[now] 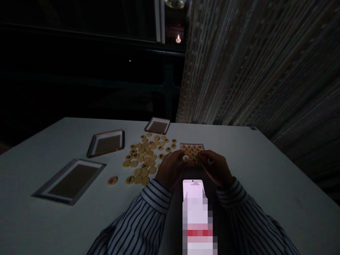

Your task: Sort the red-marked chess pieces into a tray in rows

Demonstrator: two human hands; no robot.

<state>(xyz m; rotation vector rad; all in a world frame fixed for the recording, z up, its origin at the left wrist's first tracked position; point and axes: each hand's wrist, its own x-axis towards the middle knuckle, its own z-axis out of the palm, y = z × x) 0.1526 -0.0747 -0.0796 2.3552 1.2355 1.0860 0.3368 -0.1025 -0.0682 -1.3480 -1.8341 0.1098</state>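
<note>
My left hand (171, 168) pinches a round Chinese chess piece (185, 158) with a dark character, above the lower left part of a small box (181, 144). Rows of pieces with red characters (190, 147) fill much of that box. My right hand (217, 166) is closed at the box's right side, its curled fingertips over the pieces there. Whether it grips one is hidden. Left of my left hand, many loose chess pieces (147, 159) lie spread and partly stacked, some with dark characters. One red-marked piece (112, 181) lies apart from them.
Three shallow trays or lids lie on the white table (265, 170): a far one (157, 126), a tilted-looking one (107, 143) at left, and a larger near one (70, 180). A lit phone (193, 186) sits between my forearms. A string curtain (225, 63) hangs behind the table.
</note>
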